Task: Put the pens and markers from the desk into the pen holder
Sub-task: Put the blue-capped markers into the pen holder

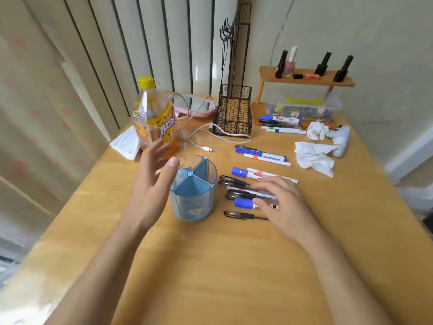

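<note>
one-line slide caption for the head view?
Right hand on pens beside empty blue pen holder; left hand open.

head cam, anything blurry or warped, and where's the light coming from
Head view: wide-angle bend at the edges, blinds lean; left hand by the pen holder slightly smeared; daylight from the left, glare on the desk corner.
</note>
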